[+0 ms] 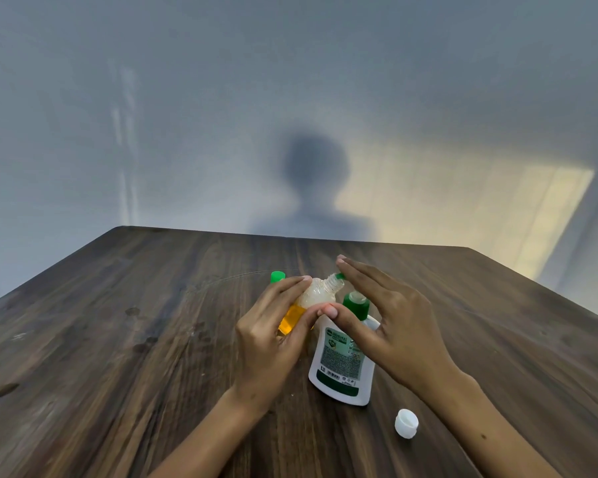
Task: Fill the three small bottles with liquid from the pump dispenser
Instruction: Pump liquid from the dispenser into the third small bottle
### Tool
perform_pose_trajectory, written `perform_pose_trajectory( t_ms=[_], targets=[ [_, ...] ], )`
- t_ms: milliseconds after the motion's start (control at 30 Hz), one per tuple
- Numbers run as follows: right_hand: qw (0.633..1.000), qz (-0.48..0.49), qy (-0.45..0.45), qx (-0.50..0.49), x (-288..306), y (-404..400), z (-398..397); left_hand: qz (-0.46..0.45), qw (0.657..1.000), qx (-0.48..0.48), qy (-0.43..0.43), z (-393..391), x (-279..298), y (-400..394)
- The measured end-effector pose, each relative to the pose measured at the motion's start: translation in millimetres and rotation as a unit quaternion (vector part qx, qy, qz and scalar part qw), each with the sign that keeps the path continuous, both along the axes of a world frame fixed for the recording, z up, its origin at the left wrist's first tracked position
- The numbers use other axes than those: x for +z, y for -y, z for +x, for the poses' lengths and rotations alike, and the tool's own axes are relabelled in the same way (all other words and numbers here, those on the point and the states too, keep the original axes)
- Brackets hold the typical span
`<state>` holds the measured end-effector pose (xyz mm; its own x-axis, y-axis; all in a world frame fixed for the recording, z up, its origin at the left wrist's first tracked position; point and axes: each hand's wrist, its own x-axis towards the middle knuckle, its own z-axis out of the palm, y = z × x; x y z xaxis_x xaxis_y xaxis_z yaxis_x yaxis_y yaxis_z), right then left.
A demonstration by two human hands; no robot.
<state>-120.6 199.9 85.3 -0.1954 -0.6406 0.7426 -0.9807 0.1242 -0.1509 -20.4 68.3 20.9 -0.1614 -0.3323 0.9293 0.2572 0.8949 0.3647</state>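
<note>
**— What lies closest to you on the table [118, 339]?**

— A white cap [406, 423], nearest me and off to my right, lying alone on the dark wood, well apart from the bottles.

**— And past that?**

— The white pump dispenser [342, 363], standing with its printed label toward me. Its green pump head [357, 304] rises at the top. My right hand [390, 326] hovers over it, fingers straight and spread wide, thumb reaching left until its tip meets my left thumb. The fingertips lie over the spout; whether they press on it I cannot tell from here.

**— What is your left hand doing?**

— My left hand [273, 339] grips a small clear bottle [309, 301], fingers wrapped round its far side and thumb across the near side. The bottle is tilted, its open threaded neck pointing up and right toward the green nozzle tip under my right fingers. Orange liquid sits in its lower part; the upper part looks foamy.

**— Anything farther back?**

— A green cap [277, 276] shows just behind my left fingers; I take it for the top of another small bottle, but its body is hidden. Beyond the table's far edge, my shadow [315, 188] falls on the grey wall.
</note>
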Motion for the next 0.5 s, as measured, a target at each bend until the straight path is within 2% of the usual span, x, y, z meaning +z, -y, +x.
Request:
perform_pose_trajectory(
  t_ms=[500],
  targets=[
    [1.000,0.003,0.005,-0.002,2.6,-0.6,2.1,0.003,1.000,-0.003,-0.008,-1.9,-0.5,0.3]
  ],
)
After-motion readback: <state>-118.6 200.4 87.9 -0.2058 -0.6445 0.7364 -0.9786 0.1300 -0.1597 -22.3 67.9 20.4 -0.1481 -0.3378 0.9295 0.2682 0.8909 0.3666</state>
